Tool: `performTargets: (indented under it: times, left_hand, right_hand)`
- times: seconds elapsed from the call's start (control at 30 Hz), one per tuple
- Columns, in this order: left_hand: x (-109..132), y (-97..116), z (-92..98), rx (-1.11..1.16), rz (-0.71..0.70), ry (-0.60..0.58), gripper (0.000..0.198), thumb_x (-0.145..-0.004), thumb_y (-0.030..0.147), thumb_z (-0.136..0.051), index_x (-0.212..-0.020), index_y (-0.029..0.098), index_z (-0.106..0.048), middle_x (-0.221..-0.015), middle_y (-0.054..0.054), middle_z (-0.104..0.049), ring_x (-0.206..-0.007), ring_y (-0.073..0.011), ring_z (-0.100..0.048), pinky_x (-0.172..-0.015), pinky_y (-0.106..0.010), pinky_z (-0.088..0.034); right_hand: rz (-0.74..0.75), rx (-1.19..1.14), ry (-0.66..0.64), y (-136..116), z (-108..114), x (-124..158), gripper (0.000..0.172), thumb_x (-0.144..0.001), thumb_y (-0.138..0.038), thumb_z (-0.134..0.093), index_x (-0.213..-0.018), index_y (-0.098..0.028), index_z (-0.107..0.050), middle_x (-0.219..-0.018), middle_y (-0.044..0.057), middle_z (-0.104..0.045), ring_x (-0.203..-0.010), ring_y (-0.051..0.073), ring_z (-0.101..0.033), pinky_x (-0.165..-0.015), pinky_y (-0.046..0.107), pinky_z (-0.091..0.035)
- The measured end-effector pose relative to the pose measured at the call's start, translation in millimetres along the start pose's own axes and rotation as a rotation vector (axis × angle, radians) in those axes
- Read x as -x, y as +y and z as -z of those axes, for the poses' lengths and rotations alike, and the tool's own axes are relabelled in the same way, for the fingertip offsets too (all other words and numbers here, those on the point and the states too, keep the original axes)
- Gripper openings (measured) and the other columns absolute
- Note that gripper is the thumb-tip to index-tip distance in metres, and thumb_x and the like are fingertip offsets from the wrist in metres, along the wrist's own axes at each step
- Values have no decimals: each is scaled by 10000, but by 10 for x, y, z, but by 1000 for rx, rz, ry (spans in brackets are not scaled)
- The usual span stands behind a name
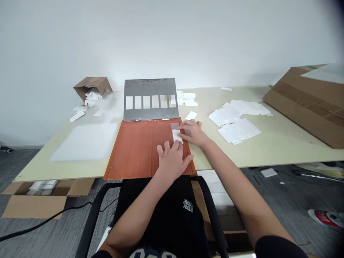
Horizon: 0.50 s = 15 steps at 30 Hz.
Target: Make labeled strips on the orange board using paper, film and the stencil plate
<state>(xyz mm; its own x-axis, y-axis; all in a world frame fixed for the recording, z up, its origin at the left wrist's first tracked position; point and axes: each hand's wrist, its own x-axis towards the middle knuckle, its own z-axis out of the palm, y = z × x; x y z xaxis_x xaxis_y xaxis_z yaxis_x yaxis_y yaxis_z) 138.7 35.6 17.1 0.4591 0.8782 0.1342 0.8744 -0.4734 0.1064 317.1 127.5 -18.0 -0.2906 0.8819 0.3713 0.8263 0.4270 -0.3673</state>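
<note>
A small white card (176, 135) lies near the right edge of an orange-red board (139, 150), in line with a paler translucent strip (174, 125). My left hand (172, 158) rests palm down over the board, thumb spread, with fingertips at the card's near edge. From the right, my right hand (195, 132) reaches in; its fingers are apart and touch the card's right side and upper end. Hinged to the board's far edge, a grey metal plate (149, 86) stands raised, with a row of rectangular cutouts.
White sheets (239, 116) lie spread on the table (282, 143) at right, before a large cardboard box (309, 104). Small white cards (188, 98) sit behind the plate. At left are a tipped carton (94, 84) spilling white pieces and a translucent sheet stack (84, 141).
</note>
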Motion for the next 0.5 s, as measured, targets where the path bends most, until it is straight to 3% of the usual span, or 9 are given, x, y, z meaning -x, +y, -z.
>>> performTargets:
  times: [0.5]
  left_hand:
    - [6,-43,-2,23,-23,-1,638,-972,606,-279,-1304,156,-585,-1275,-133,-621,-1050,-324,-480,-895,-536,-347]
  right_hand:
    - [-101,-7,-14,-14,-20,1,249,-888,-525,-610,-930,-347,-779,-1181,47,-608,-1097,297,-428,-823,446,-251]
